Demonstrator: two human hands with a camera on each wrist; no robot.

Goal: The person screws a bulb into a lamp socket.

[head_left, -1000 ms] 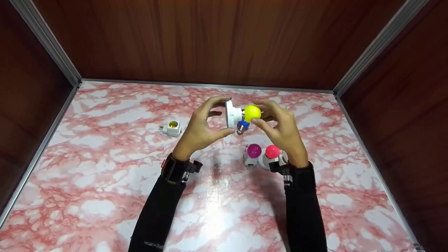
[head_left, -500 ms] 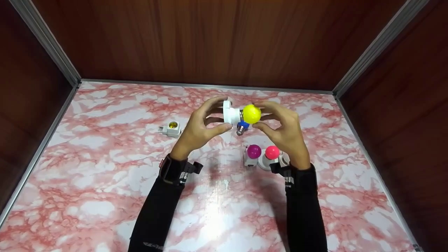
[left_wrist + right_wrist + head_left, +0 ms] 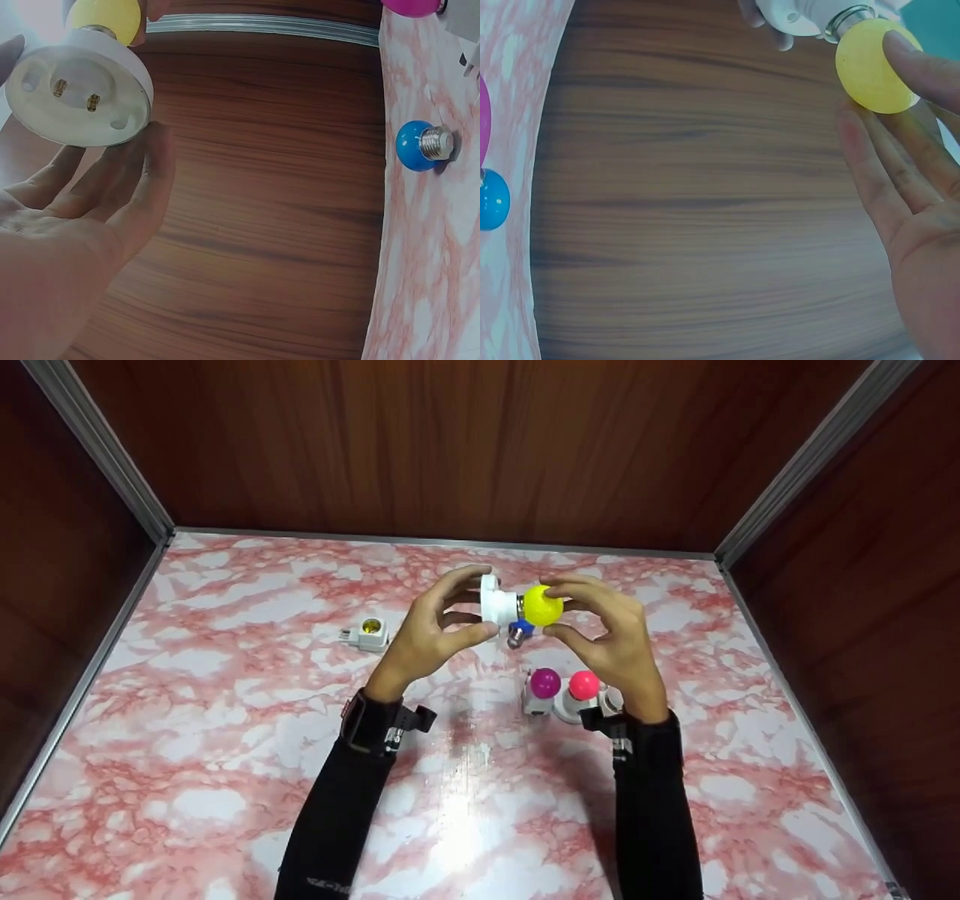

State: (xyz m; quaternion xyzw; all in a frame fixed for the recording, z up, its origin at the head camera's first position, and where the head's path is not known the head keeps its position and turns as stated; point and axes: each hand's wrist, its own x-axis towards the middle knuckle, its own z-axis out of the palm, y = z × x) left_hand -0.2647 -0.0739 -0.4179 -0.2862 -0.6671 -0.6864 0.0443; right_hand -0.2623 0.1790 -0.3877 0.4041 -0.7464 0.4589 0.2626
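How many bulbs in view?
4: yellow bulb in the right hand; blue bulb lying on the table; purple bulb and pink bulb side by side, nearer the person. Others may be hidden.

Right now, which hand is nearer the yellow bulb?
Right. The right hand holds the yellow bulb; the left hand, farther off, grips the white socket at the bulb's base.

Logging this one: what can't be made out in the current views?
Head: thread end of the yellow bulb, inside the holder.
Head: part of the blue bulb, behind the yellow one.
Head: part of the rightmost socket, behind the right arm.
Head: sleeve print, too blurred to read.
Left wrist: part of the yellow bulb, cut off by the top edge.
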